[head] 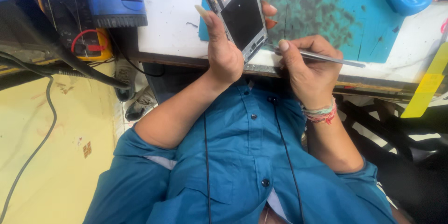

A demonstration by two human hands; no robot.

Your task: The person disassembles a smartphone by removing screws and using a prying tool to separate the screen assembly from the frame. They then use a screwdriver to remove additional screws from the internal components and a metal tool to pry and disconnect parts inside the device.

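Opened phone [240, 14] gripped in left hand [224, 49] at 12 o'clock, tweezers [322, 57] pinched in right hand [310, 68], tips at its lower edge, insides still exposed.

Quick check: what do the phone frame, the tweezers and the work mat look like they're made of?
Phone frame in the left hand: probably metal or metallised plastic, with a dull grey rim around a glossy black inner panel. Tweezers in the right hand: likely steel, thin and silvery. Work mat: seemingly rubber or silicone, matte teal, dark-stained.
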